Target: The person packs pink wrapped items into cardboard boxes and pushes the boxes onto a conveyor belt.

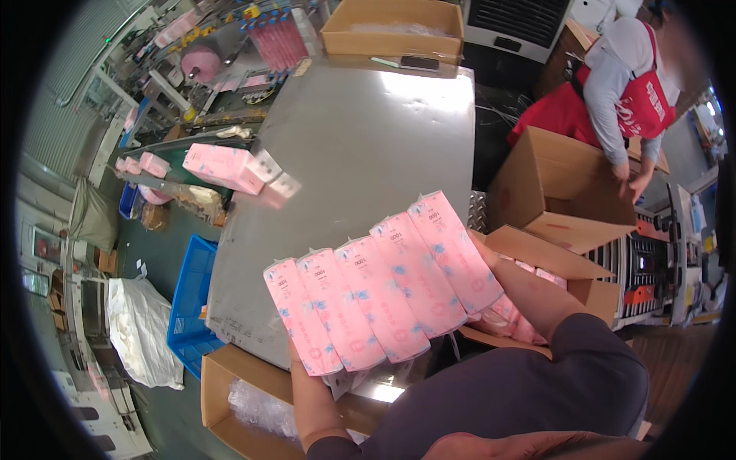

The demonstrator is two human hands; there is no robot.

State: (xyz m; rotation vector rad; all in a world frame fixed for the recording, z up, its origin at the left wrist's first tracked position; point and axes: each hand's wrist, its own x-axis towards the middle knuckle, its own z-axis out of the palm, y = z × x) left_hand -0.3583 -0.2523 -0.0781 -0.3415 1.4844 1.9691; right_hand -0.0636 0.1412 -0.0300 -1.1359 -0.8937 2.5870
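A row of several pink tissue packs [383,287] with blue flower prints is held up over the near part of the metal table [368,153]. The packs stand side by side, squeezed between my two hands. At the row's left end my left hand [297,359] presses the outermost pack, its fingers mostly hidden behind it. My right hand [484,254] grips the opposite end, and its fingers are also largely covered. Farther left, another pink tissue pack [222,167] lies at the table's edge, where the machine's outlet meets it.
An open carton [590,295] with pink packs stands at my right. Beyond it, a person in a red apron [644,100] reaches into a cardboard box [521,176]. A blue crate [184,299] and a carton of clear plastic bags [218,391] are at left. Another carton [391,42] sits at the far edge.
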